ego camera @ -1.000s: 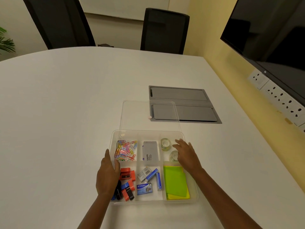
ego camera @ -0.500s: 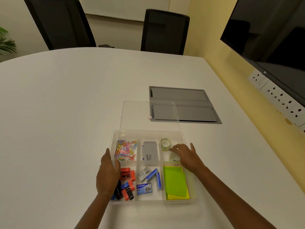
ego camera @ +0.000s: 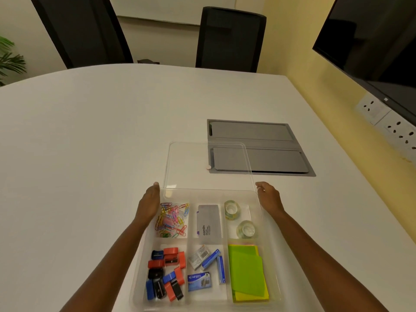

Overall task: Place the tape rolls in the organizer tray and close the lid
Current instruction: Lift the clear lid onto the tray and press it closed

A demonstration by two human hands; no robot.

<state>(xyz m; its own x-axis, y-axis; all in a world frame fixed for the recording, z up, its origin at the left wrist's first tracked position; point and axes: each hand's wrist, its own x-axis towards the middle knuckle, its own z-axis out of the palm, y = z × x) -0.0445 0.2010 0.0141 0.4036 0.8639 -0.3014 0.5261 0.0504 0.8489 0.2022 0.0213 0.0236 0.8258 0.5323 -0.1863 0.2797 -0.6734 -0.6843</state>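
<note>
Nearest me, the organizer tray (ego camera: pixel 269 262) sits on the white tabletop (ego camera: pixel 90 143), and I see both tape rolls (ego camera: pixel 232 209) already in its far right compartment, beside the paper clips (ego camera: pixel 172 219) and a grey box (ego camera: pixel 209 222). My left hand (ego camera: pixel 149 202) and right hand (ego camera: pixel 269 197) rest at the tray's far corners, fingers loose and gripping nothing I can make out. Just beyond lies the clear lid (ego camera: pixel 209 165), flat, partly over the grey floor-box panel (ego camera: pixel 258 147). I judge the lid hard to see, so a misaligned edge could catch the rim or a roll. Open tabletop spreads left; the wall crowds the right.
</note>
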